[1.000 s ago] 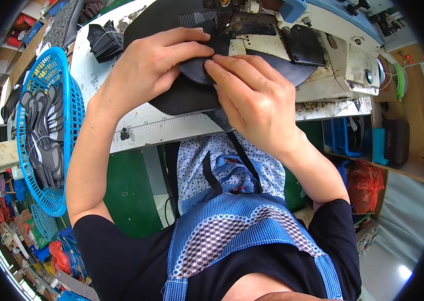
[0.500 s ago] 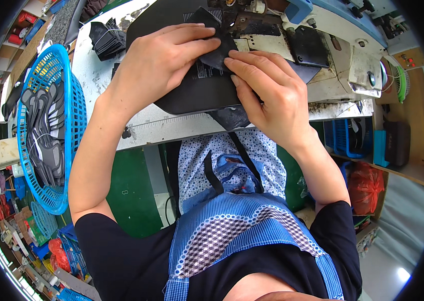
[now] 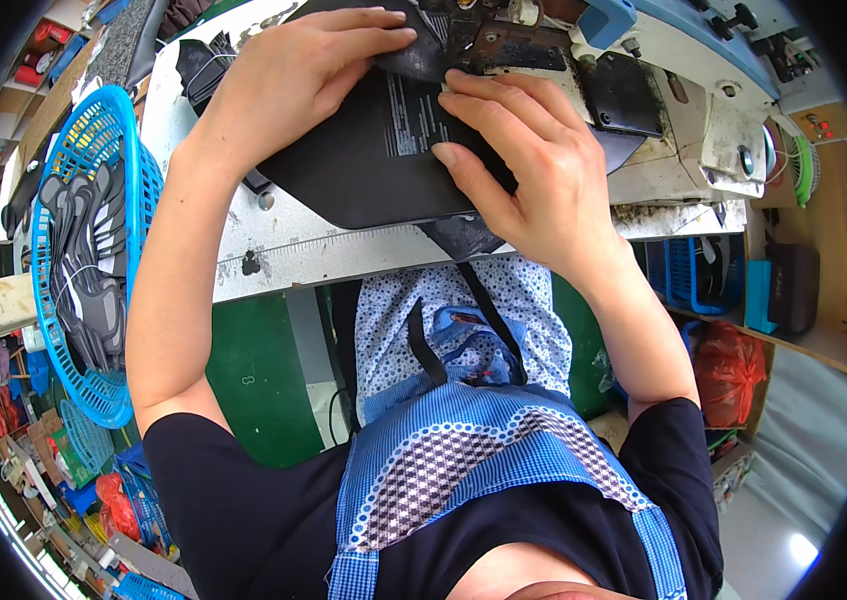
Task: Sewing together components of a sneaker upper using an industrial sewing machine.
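A large black panel (image 3: 353, 185) with a patch of pale stripes lies flat on the machine bed. On top of it, near the needle area of a sewing machine (image 3: 688, 120), rests a smaller dark leather-like piece (image 3: 413, 62). My left hand (image 3: 293, 80) lies across the panel's far left part, its fingertips at the small piece's left edge. My right hand (image 3: 538, 165) presses outstretched fingers at the piece's near right edge, thumb apart on the panel. Both hands are open. Where the piece meets the needle is hard to make out.
A blue basket (image 3: 148, 190) of tied grey-black parts stands left of the white table (image 3: 293, 265). Dark bundled pieces (image 3: 205, 65) lie behind my left forearm. Another dark piece (image 3: 463, 238) pokes out at the table's front edge. A blue crate (image 3: 681, 275) sits at right.
The small dark piece has shifted away from me, baring more of the striped patch. The black panel has turned or slid leftward. My left hand has moved left and farther away; my right slightly farther.
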